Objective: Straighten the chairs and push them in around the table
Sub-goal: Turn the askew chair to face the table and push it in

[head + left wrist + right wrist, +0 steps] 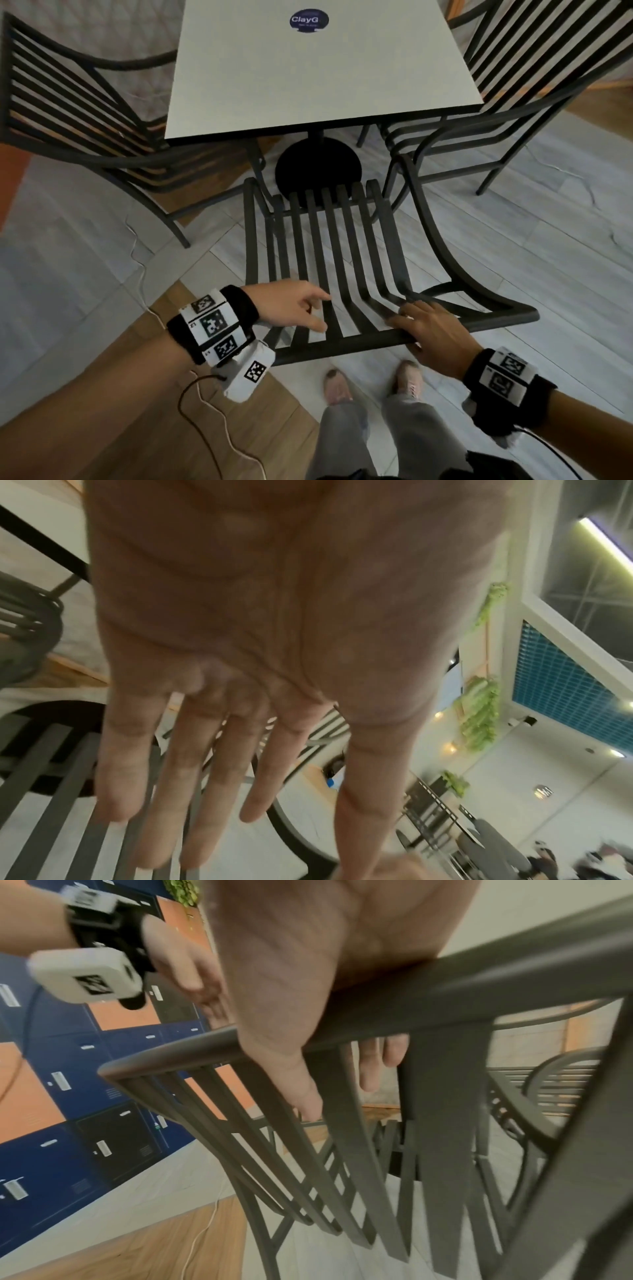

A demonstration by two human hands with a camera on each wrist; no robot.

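At the far left of the head view a side chair (72, 113) stands angled beside the table (318, 75), its seat partly under the edge; leave it until the middle one is in.

Lower left of centre, your left hand (291, 306) hovers at the slats of the near chair (329, 260), fingers straight and spread. The left wrist view shows the open palm (274, 615) with nothing in it, and I cannot tell whether the fingertips touch the slats. If you push with only this flat hand, it could slip between the slats or turn the chair.

In the centre, the near chair faces the table, its seat front close to the round black pedestal base (318, 168) but not yet under the top. Push too fast and the front legs may catch the base or the floor seams, and the chair would skew.

Right of centre, your right hand (428, 329) holds the top rail, fingers curled over it and thumb below, as the right wrist view (308, 993) confirms. With one hand gripping on that side, the push is off-centre, so the chair may swing.

At the far right, another chair (496, 113) sits close; the near chair's curved arm is just beside its leg and could hook it.
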